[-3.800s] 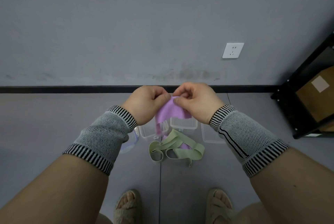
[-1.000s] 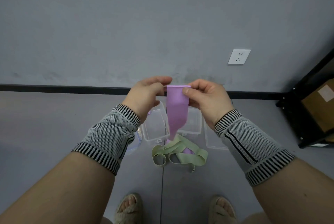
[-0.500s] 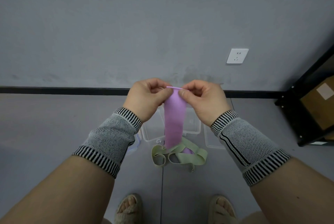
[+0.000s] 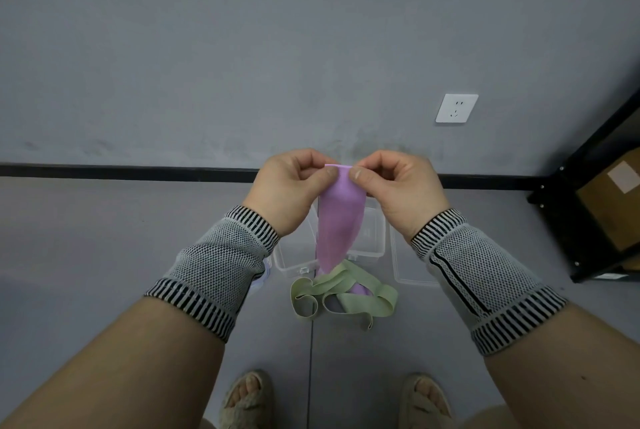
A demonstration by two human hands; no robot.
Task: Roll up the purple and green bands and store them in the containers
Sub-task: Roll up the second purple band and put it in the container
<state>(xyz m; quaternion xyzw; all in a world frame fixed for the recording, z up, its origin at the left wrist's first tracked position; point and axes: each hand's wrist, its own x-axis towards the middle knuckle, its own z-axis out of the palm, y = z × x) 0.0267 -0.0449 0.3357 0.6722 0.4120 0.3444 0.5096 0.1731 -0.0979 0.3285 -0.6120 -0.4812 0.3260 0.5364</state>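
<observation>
Purple band (image 4: 341, 220) at frame centre: light, limp, stretchy.
Your left hand (image 4: 289, 191) and right hand (image 4: 401, 191) pinch its top edge; roll from there.

Both forearms are bare above the wrists. Each wrist wears a knitted support sleeve, the left wrist sleeve (image 4: 221, 266) and the right wrist sleeve (image 4: 481, 276), in grey-and-white mesh weave, finished at both ends with cuffs of narrow black and white stripes. A thin black line runs lengthwise along the right one. The feet wear woven, open-toed beige sandals (image 4: 247, 401).
</observation>
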